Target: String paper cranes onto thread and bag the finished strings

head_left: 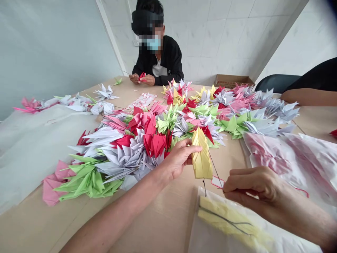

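Two hands meet around one yellow folded paper piece point(202, 158), and the left hand point(181, 158) is the nearer — it grasps the piece by its left side, thumb across the front face. The piece is held up above the desk point(163, 211), its long axis close to upright, pointed end up and away from the person, blunt end down. The right hand point(252, 186) sits to the right of the piece and lower, apart from it, thumb and finger pinched on a thin dark strand point(216, 167). That strand slants from the pinch up and leftward to the piece's right edge — across the gap between the hands; whether it is cord or wire I cannot tell. Just below the blunt end hangs a knotted dark cord point(204, 186), above a clear bag point(195, 235).
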Demonstrator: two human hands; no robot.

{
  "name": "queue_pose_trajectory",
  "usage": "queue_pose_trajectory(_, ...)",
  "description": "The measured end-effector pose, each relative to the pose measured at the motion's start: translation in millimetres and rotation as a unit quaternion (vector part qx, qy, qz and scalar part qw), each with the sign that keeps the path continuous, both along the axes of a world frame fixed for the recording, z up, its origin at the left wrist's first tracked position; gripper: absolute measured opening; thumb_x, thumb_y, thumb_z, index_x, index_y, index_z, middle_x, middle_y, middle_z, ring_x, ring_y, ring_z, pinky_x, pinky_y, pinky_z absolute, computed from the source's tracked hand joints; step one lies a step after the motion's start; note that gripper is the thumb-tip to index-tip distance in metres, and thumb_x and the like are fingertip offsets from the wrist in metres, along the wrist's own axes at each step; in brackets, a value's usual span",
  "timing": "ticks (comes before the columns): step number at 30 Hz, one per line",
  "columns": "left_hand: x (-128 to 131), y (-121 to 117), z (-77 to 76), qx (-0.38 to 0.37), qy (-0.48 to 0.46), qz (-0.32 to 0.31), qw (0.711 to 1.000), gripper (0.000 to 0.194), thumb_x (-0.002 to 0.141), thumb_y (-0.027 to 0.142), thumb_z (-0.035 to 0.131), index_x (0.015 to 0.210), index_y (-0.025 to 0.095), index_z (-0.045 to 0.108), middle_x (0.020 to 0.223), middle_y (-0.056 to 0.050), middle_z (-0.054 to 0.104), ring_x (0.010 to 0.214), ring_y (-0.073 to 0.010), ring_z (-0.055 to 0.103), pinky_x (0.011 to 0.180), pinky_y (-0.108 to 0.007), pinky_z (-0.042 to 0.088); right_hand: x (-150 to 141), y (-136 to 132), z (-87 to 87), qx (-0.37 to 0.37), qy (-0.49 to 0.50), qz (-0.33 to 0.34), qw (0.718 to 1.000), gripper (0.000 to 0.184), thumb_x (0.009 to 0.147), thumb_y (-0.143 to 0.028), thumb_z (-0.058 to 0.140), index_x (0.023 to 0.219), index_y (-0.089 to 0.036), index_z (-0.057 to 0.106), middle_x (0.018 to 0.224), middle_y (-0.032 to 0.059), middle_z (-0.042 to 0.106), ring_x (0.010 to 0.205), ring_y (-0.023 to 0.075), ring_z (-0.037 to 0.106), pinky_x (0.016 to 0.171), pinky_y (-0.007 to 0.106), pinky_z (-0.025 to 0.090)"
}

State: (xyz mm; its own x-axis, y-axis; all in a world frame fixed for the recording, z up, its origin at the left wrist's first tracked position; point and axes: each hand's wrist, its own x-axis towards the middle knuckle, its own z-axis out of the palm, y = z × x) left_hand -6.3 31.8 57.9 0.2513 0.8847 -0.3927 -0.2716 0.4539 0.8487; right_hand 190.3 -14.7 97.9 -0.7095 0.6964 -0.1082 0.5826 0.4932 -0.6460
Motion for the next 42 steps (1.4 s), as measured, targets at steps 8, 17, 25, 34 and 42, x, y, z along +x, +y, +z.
queue_pose_trajectory(8,1,1,0.8,0.000,-0.011,-0.012,1.000,0.022,0.071,0.018,0.061,0.092,0.013,0.058,0.082,-0.009,0.068,0.069,-0.0187,0.067,0.056,-0.025,0.051,-4,-3,-0.8,-0.021,0.049,-0.040,0.998,0.021,0.088,-0.026,0.051,0.073,-0.021,0.065,0.063,-0.0023,0.060,0.051,0.0066,0.048,0.046,0.020,0.031)
queue_pose_trajectory(17,3,-2,1.9,-0.009,-0.010,-0.008,1.000,0.021,0.072,0.019,0.060,0.092,0.013,0.058,0.084,-0.010,0.069,0.068,-0.0192,0.068,0.056,-0.026,0.052,-12,-5,-8.2,0.002,0.076,-0.039,0.996,0.020,0.088,-0.020,0.051,0.077,-0.022,0.067,0.066,-0.0022,0.061,0.055,0.0064,0.054,0.051,0.018,0.035)
queue_pose_trajectory(25,6,-5,-1.8,0.026,0.038,0.009,0.999,0.024,0.072,0.022,0.058,0.095,0.015,0.055,0.084,-0.007,0.066,0.068,-0.0179,0.066,0.059,-0.027,0.051,-20,-11,-14.3,0.060,0.037,-0.043,0.997,0.023,0.090,-0.020,0.047,0.082,-0.023,0.069,0.065,-0.0009,0.061,0.054,0.0081,0.053,0.050,0.021,0.034)
queue_pose_trajectory(34,16,-26,-2.2,0.241,0.230,-0.038,0.942,0.012,0.074,0.024,0.057,0.083,0.018,0.051,0.085,-0.002,0.062,0.080,-0.0165,0.060,0.063,-0.022,0.045,-22,-13,-22.7,0.169,0.004,-0.022,0.985,0.026,0.091,-0.019,0.043,0.077,-0.020,0.065,0.062,0.0007,0.059,0.054,0.0094,0.053,0.052,0.021,0.035)
queue_pose_trajectory(42,17,-31,1.5,0.149,0.046,-0.144,0.977,0.030,0.074,0.041,0.065,0.086,0.017,0.050,0.073,-0.001,0.058,0.064,-0.0115,0.055,0.053,-0.019,0.039,-5,-3,-7.2,0.218,0.044,-0.122,0.967,0.015,0.087,-0.024,0.053,0.080,-0.020,0.065,0.066,-0.0013,0.058,0.052,0.0064,0.047,0.048,0.020,0.033)
